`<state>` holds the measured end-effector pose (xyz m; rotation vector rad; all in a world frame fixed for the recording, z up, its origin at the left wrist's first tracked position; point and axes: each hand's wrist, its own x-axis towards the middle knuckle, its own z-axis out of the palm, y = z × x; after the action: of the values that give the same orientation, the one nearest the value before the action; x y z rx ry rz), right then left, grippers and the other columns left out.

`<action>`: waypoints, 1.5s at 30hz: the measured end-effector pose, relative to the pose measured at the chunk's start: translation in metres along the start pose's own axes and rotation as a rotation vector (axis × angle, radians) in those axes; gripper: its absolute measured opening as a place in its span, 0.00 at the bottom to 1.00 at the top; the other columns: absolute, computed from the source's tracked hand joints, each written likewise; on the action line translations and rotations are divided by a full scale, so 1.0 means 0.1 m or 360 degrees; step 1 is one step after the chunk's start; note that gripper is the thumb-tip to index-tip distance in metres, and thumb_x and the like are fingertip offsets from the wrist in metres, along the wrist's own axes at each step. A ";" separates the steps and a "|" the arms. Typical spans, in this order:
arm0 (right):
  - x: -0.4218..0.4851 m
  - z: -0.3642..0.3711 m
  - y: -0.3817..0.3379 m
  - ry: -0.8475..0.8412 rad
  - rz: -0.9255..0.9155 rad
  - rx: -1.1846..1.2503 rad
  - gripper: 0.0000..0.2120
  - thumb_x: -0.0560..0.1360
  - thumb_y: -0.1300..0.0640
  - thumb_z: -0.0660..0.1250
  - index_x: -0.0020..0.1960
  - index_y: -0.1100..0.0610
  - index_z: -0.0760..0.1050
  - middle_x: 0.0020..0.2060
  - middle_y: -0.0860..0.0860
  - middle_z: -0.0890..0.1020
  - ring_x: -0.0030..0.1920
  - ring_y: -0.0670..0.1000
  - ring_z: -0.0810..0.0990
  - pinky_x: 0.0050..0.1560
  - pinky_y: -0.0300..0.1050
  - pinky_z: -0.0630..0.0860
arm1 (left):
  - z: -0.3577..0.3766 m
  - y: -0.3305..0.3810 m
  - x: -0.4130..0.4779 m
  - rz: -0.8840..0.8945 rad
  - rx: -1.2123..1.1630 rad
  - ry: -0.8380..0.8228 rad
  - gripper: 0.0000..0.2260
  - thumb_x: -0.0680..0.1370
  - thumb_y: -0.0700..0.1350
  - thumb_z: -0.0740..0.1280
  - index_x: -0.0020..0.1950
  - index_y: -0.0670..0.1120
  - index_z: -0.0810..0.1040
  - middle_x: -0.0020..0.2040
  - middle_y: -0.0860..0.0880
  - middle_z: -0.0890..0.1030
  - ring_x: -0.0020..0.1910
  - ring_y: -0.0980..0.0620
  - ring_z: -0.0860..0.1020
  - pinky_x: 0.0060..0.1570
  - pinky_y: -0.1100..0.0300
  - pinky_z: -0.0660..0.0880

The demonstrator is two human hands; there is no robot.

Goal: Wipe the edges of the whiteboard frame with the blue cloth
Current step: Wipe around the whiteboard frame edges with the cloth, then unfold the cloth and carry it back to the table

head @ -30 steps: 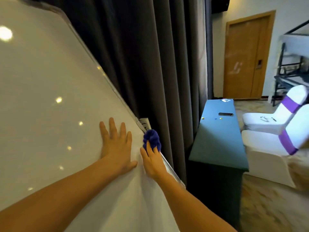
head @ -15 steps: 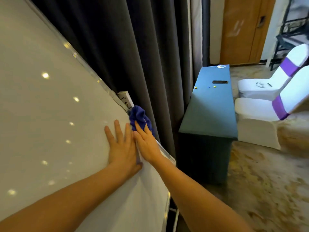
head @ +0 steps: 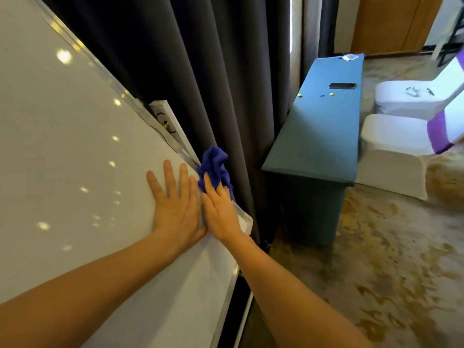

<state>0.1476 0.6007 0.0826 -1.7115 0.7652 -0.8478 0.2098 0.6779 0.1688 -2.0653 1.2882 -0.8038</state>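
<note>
A large white whiteboard [head: 75,159] fills the left side, its silver frame edge [head: 113,84] running diagonally down to a corner at the right. The bunched blue cloth [head: 213,164] lies on that edge near the corner. My right hand [head: 221,209] presses the cloth against the frame with flat fingers. Beside it, my left hand [head: 175,202] lies flat on the board surface with fingers spread, touching the right hand. A white bracket [head: 168,121] sits behind the frame just above the cloth.
Dark grey curtains [head: 213,71] hang right behind the board. A long teal-covered table [head: 319,136] stands to the right with a phone [head: 342,85] and small magnets on it. White chairs with purple sashes [head: 414,136] and a wooden door [head: 391,21] lie beyond. The floor is patterned carpet.
The right hand and cloth have slid down the frame edge toward the lower corner, away from the bracket. The left hand has closed in against the right hand. The view tilted downward.
</note>
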 end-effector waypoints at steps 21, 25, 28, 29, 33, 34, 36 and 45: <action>-1.66 -1.52 -0.55 -0.0494 0.1043 0.1048 0.19 0.72 0.42 0.69 0.52 0.57 0.83 0.53 0.58 0.85 0.51 0.59 0.85 0.50 0.53 0.81 | -1.25 0.04 -1.44 0.0230 -0.2415 -0.0872 0.27 0.73 0.47 0.74 0.70 0.52 0.67 0.64 0.47 0.77 0.59 0.48 0.78 0.53 0.54 0.79; -2.10 -1.62 -0.81 -0.0957 0.0917 0.1092 0.27 0.71 0.50 0.75 0.66 0.59 0.76 0.61 0.60 0.81 0.61 0.62 0.80 0.58 0.57 0.78 | -1.30 0.00 -2.09 -0.0206 -0.3165 -0.1055 0.21 0.72 0.40 0.75 0.63 0.51 0.76 0.59 0.47 0.83 0.56 0.45 0.82 0.50 0.47 0.83; -2.36 -1.63 -0.85 -0.1098 0.0849 0.0898 0.22 0.72 0.60 0.73 0.65 0.58 0.75 0.60 0.59 0.82 0.59 0.60 0.81 0.56 0.55 0.79 | -1.29 0.03 -2.56 -0.0506 -0.3383 -0.1078 0.25 0.70 0.37 0.77 0.65 0.49 0.75 0.61 0.46 0.82 0.57 0.45 0.82 0.49 0.49 0.82; -2.43 -1.63 -0.85 -0.1082 0.0848 0.0776 0.19 0.73 0.61 0.73 0.63 0.58 0.77 0.57 0.58 0.84 0.56 0.59 0.83 0.54 0.54 0.80 | -1.29 0.05 -2.70 -0.0601 -0.3415 -0.1070 0.27 0.69 0.37 0.77 0.65 0.49 0.75 0.61 0.46 0.82 0.57 0.44 0.82 0.49 0.49 0.82; -2.62 -1.55 -0.85 -0.1124 0.0742 0.0542 0.11 0.76 0.58 0.70 0.58 0.58 0.81 0.52 0.56 0.86 0.48 0.55 0.85 0.51 0.53 0.82 | -1.35 0.01 -3.18 -0.0945 -0.3434 -0.0997 0.29 0.66 0.42 0.81 0.64 0.50 0.76 0.60 0.47 0.83 0.58 0.45 0.82 0.52 0.49 0.82; -2.66 -1.53 -0.87 -0.1169 0.0715 0.0528 0.10 0.77 0.57 0.69 0.57 0.57 0.81 0.52 0.56 0.86 0.49 0.56 0.84 0.53 0.55 0.82 | -1.39 -0.01 -3.28 -0.0997 -0.3425 -0.0979 0.28 0.65 0.44 0.81 0.63 0.51 0.77 0.59 0.48 0.84 0.58 0.46 0.82 0.50 0.50 0.82; -2.68 -1.52 -0.94 -0.1234 0.0637 0.0496 0.10 0.78 0.54 0.68 0.57 0.57 0.81 0.52 0.55 0.86 0.50 0.57 0.84 0.53 0.56 0.82 | -1.49 -0.03 -3.45 -0.1110 -0.3419 -0.0932 0.26 0.63 0.49 0.82 0.60 0.53 0.80 0.55 0.50 0.85 0.56 0.46 0.82 0.46 0.52 0.81; -2.33 -2.68 -0.87 -0.1384 0.0391 0.0396 0.09 0.79 0.54 0.65 0.50 0.58 0.80 0.48 0.56 0.84 0.50 0.56 0.83 0.51 0.53 0.81 | -2.26 0.52 -3.16 -0.1299 -0.2871 -0.0645 0.10 0.68 0.48 0.79 0.41 0.46 0.81 0.50 0.45 0.84 0.55 0.48 0.79 0.55 0.51 0.71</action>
<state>-0.1951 0.6775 0.1841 -1.5115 0.2436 0.0146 -0.0990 0.9138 0.2190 -3.8560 0.7813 1.0908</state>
